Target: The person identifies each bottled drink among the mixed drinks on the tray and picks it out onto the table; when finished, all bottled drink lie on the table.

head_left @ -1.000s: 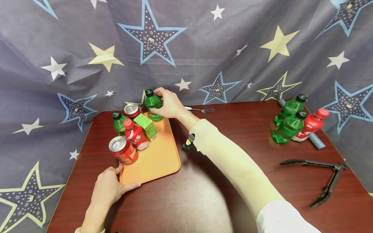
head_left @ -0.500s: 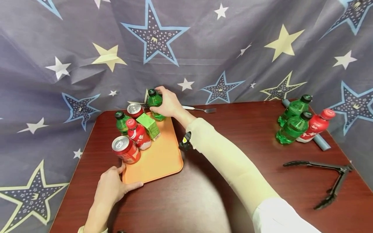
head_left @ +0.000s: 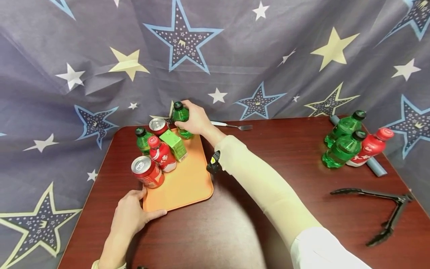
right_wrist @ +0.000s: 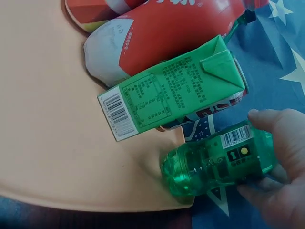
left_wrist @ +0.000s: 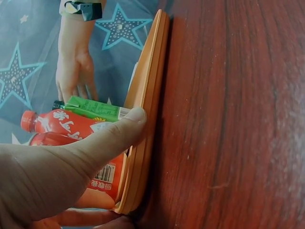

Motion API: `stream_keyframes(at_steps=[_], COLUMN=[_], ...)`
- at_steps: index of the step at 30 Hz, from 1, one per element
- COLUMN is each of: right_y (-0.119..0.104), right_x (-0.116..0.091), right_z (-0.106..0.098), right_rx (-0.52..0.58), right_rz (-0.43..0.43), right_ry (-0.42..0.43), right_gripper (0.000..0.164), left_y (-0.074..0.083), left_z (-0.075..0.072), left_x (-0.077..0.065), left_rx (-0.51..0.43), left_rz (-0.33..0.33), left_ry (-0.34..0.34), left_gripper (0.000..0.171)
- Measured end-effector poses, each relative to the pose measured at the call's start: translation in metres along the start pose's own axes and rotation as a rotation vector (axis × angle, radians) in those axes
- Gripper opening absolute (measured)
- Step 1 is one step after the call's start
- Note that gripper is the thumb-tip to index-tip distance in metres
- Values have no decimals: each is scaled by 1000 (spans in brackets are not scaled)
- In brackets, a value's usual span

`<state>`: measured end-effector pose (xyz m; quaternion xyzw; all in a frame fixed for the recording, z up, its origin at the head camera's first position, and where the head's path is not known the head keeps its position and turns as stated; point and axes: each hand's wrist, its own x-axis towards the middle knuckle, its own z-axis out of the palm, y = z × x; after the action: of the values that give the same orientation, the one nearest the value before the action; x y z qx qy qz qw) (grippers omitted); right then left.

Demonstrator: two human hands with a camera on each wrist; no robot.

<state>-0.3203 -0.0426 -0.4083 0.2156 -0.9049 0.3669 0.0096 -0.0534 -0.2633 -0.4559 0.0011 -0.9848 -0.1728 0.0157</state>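
My right hand (head_left: 198, 119) grips a green plastic bottle (head_left: 181, 115) with a black cap, upright at the far right corner of the orange tray (head_left: 184, 188). In the right wrist view, the bottle's base (right_wrist: 178, 171) meets the tray corner. My left hand (head_left: 129, 213) holds the tray's near left corner, its thumb on the rim in the left wrist view. On the tray stand a red can (head_left: 147, 172), a red bottle (head_left: 162, 155), a green carton (head_left: 174, 144), another green bottle (head_left: 143, 140) and a second can (head_left: 158, 126) at the back.
A fork (head_left: 231, 126) lies behind the tray, by the star-patterned cloth. At the right stand two green bottles (head_left: 342, 149) and a red bottle (head_left: 373, 145), beside a grey-blue rod (head_left: 376, 167). A black folding stand-like object (head_left: 398, 198) lies nearer on the table.
Everything sits slightly further right in the head view, as the camera has turned a little left. Both hands keep their holds, with no clear movement against the tray.
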Motion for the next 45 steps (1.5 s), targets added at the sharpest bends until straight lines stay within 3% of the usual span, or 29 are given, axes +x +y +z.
stream_keyframes(at_steps=[7,13,20,35,45], right_y=[0,-10,-27,-34,-22], right_x=[2,1,-6,-12,-25], right_z=[-12,-19,-23,-23,-17], right_rx=[-95,-143,-200,-246,-163], right_rz=[-17,-44,8,98,122], right_ry=[-47,-112,-217,-139,-148], right_gripper=[71,70,84,86,80], left_y=[3,0,-6,-3,2], left_z=[0,-6,-13,-10,-9], left_x=[4,7,8,15,12], left_rx=[-20,3,43,24,37], left_rz=[26,-3,-18,16,-8], left_ry=[22,-21,-81,-68,-145], left_gripper=[98,107,112,98,103])
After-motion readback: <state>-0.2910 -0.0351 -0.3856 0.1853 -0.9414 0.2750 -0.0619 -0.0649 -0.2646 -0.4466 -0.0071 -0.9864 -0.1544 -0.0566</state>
